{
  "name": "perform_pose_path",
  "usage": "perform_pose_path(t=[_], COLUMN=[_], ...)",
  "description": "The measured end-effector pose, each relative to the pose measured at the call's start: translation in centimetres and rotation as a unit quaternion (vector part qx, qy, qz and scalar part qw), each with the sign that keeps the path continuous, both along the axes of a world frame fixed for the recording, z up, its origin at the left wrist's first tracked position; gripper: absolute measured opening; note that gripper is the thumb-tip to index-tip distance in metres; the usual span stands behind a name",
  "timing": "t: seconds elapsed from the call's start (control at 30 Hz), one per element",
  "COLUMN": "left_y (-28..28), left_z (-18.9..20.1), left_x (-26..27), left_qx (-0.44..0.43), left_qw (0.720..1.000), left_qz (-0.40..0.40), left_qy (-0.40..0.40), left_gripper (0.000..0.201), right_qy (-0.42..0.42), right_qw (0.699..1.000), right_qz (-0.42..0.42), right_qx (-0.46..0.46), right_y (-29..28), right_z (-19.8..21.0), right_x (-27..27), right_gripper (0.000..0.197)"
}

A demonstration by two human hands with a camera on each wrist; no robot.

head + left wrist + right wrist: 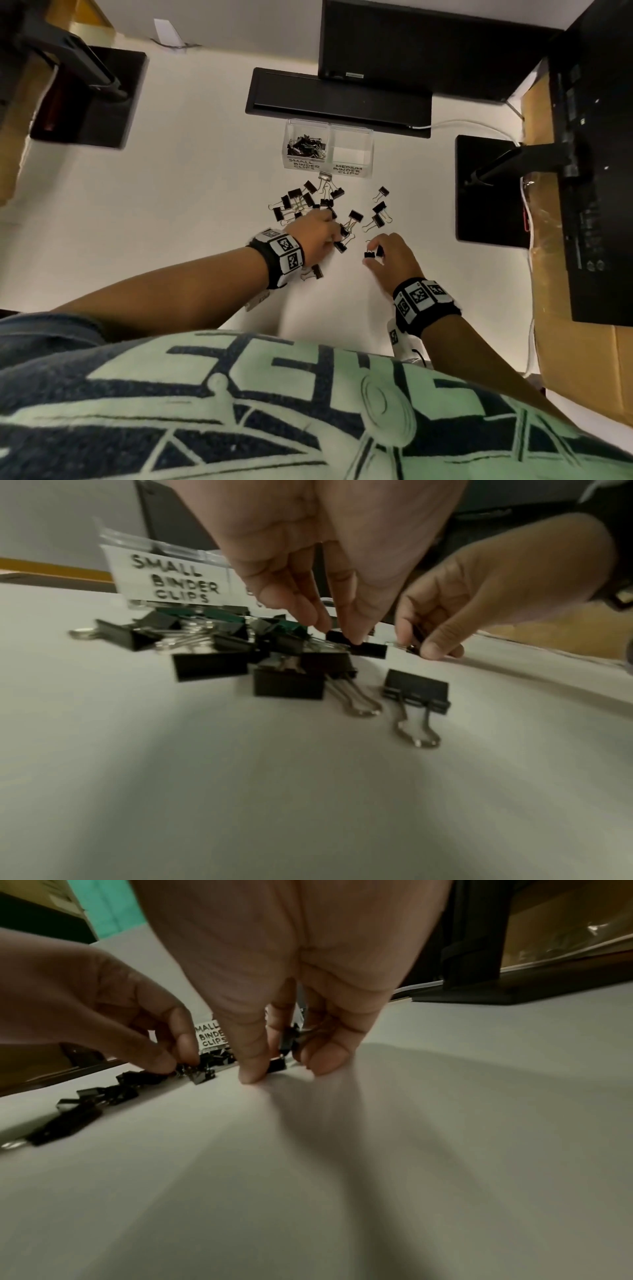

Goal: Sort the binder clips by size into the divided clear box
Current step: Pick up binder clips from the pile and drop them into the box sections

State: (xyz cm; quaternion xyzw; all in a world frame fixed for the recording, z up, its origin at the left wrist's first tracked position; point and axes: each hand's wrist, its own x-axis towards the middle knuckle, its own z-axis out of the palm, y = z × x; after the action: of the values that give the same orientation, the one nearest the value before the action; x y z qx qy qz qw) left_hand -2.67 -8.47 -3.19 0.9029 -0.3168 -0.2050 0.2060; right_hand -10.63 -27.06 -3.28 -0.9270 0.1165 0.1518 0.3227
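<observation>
A clear divided box (352, 171) stands at the back of the white table, labelled for small and medium binder clips. Its left compartment (306, 144) holds several small clips; the right one (351, 152) looks empty. A loose pile of black binder clips (301, 204) lies in front of it. My left hand (329, 233) reaches into the pile's near edge and pinches a small black clip (368, 650) between thumb and finger. My right hand (375, 251), just to the right, holds a small clip (369, 254) in curled fingers, with another small clip (289, 1039) tucked higher among them.
A black monitor base (339, 99) sits right behind the box. Further black bases stand at the right (493, 188) and left (92, 99). A cardboard box (579, 370) lines the right edge. One medium clip (315, 271) lies under my left wrist.
</observation>
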Motion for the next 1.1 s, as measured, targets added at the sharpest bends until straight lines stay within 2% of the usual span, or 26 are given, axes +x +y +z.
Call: perform_pose_path(t=[0.13,0.3,0.4,0.53,0.63,0.83,0.97,1.1], left_y=[1.9,4.1,5.2,6.1,6.2,6.2,6.2,4.8], left_z=[0.8,1.1,0.9,0.0,-0.3,-0.2,0.3,1.0], left_x=[0.6,0.3,0.1,-0.5,-0.8,-0.8,0.0,1.5], left_qx=[-0.023,-0.031,-0.031,-0.006,-0.009,-0.005,-0.010,-0.026], left_qw=[0.995,0.983,0.980,0.980,0.982,0.981,0.984,0.989], left_qz=[0.097,0.175,0.192,0.194,0.183,0.181,0.163,0.142], left_qy=[0.023,0.039,0.043,0.045,0.052,0.066,0.066,0.033], left_gripper=[0.014,0.014,0.015,0.025,0.030,0.028,0.026,0.023], right_qy=[-0.014,-0.027,-0.070,-0.096,-0.103,-0.106,-0.084,-0.098], right_qw=[0.999,1.000,0.993,0.965,0.969,0.991,0.996,0.992], right_qz=[0.027,-0.001,-0.073,-0.163,-0.124,-0.037,-0.006,-0.024], right_qx=[-0.011,0.017,0.062,0.180,0.185,0.078,0.035,0.072], right_y=[1.0,2.1,2.5,3.4,4.5,7.6,8.5,7.1], right_z=[-0.1,-0.1,0.6,2.9,4.7,5.7,5.3,5.4], right_x=[0.9,2.2,3.0,6.6,10.7,17.8,18.9,18.2], right_gripper=[0.009,0.010,0.008,0.008,0.008,0.011,0.020,0.024])
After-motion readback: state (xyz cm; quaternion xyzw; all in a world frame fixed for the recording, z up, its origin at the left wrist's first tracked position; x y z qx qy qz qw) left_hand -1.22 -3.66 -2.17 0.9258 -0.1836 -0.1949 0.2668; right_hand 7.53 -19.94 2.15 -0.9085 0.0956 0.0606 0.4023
